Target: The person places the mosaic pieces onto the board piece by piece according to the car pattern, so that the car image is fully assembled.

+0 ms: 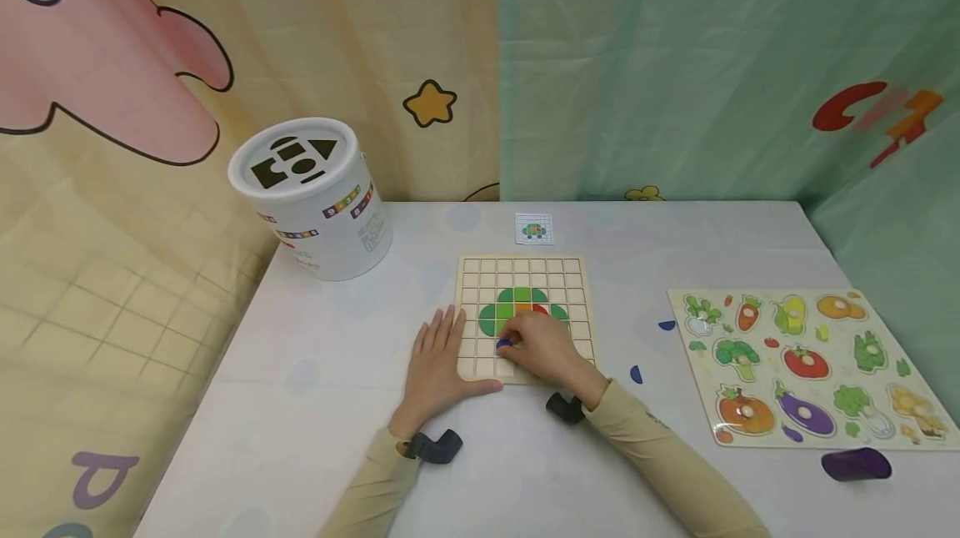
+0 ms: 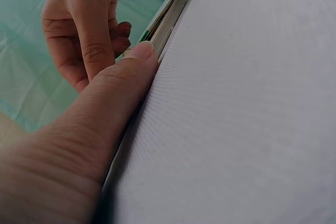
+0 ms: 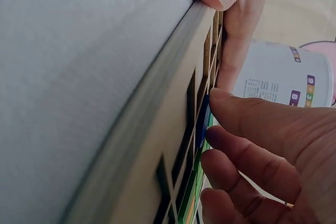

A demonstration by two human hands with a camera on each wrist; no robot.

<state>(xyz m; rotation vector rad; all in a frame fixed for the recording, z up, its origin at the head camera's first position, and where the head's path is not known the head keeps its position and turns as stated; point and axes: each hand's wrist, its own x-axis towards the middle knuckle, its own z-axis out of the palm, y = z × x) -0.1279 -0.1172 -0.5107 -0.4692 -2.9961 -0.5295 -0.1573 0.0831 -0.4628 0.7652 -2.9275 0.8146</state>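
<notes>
A square wooden grid board (image 1: 471,273) lies on the table, with green, orange and red pieces (image 1: 522,294) set in its middle cells. My left hand (image 1: 438,369) rests along the board's left side, fingers straight, its thumb (image 2: 118,85) at the front edge. Over the lower left cells, my right hand (image 1: 546,346) pinches a small blue piece (image 1: 502,343) between thumb and fingertips. In the right wrist view that blue piece (image 3: 201,121) sits right at the grid's surface. Part of the coloured pattern is hidden behind the right hand.
Two blue half-round pieces (image 1: 636,374) lie right of the board. Further right is a vegetable puzzle board (image 1: 697,379), with a dark purple cylinder (image 1: 857,465) in front. A picture card (image 1: 534,229) lies behind the grid; a white bucket (image 1: 322,221) stands at back left.
</notes>
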